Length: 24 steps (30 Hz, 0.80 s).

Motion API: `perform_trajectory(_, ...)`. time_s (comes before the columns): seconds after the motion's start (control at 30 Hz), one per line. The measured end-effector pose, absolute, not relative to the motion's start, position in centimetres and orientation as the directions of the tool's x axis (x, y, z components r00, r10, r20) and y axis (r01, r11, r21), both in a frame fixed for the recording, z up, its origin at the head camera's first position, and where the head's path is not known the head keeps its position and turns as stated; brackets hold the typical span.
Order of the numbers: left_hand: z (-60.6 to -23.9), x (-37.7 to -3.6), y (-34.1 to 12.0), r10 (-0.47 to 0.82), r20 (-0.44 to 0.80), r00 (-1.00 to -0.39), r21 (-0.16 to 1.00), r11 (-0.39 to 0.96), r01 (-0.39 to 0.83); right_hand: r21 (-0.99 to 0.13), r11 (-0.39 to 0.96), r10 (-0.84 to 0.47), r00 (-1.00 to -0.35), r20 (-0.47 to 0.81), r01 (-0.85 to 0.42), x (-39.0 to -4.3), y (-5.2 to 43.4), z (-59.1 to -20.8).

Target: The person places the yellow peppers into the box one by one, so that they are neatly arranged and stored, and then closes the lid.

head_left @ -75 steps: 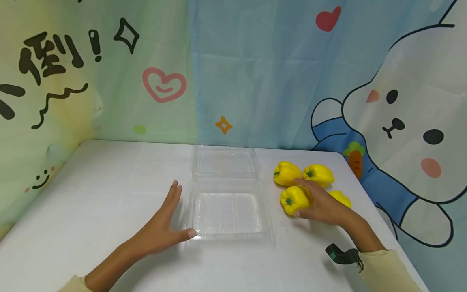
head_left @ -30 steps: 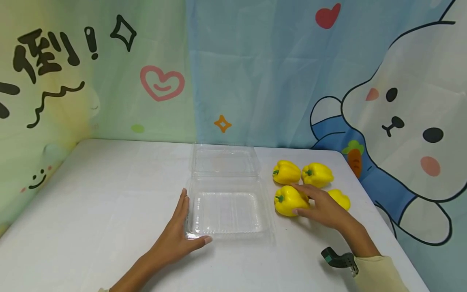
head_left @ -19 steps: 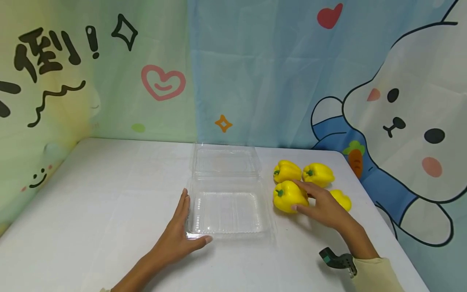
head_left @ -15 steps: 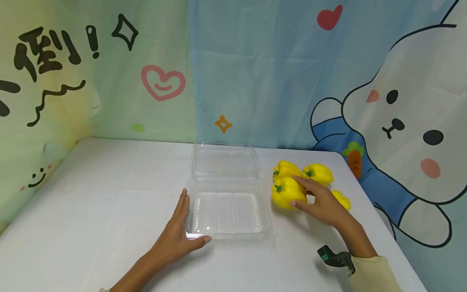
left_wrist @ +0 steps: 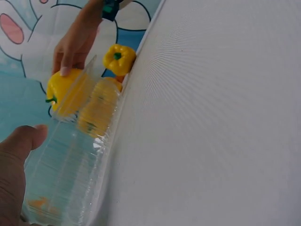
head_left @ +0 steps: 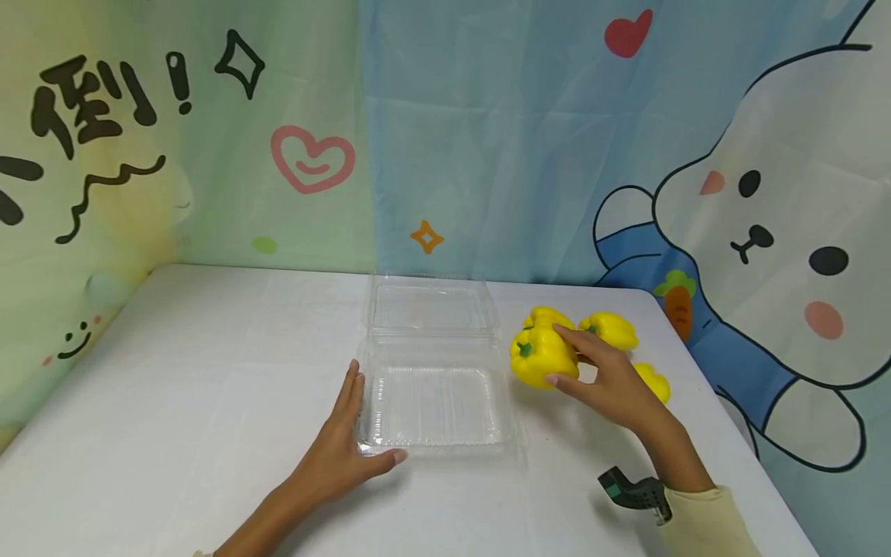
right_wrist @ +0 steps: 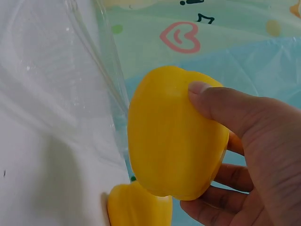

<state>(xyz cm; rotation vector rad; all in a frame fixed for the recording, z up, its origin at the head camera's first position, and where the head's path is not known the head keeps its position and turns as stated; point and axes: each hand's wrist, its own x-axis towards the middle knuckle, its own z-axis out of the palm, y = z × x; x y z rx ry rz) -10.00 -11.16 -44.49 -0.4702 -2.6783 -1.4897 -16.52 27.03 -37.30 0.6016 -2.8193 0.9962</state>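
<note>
While the left hand rests at the near left corner of a clear plastic container, fingers straight and thumb spread wide from them, the container lies unfolded on the white table, its lid laid back toward the far edge. Just to the right, a yellow pepper hangs above the table, green stem facing the container, pinched between the thumb and curled fingers of the right hand. A second pepper peeks out behind it; a third pepper sits farther right, and a fourth pepper is partly hidden by that hand.
</note>
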Motion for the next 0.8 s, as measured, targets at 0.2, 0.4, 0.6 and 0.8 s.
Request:
perform_trajectory(0.2,-44.4,-9.9,-11.1,0.236,0.168,-0.957,0.829,0.491,0.266,-0.604,0.684,-0.36,-0.91,0.208,-0.409,-16.2,26.1,-37.0)
perform_trajectory(0.4,-44.4,-9.9,-11.1,0.232,0.165,-0.959,0.842,0.474,0.259,-0.607,0.658,-0.409,-0.888,0.21,-0.447,-15.9,25.0,-36.5)
perform_trajectory(0.6,-44.6,-9.9,-11.0,0.236,0.178,-0.955,0.837,0.474,0.273,-0.623,0.627,-0.44,-0.873,0.211,-0.467,-15.4,24.1,-35.9)
perform_trajectory(0.8,-44.6,-10.0,-11.0,0.235,0.192,-0.953,0.833,0.475,0.285,-0.636,0.598,-0.479,-0.853,0.205,-0.488,-14.9,22.9,-36.0)
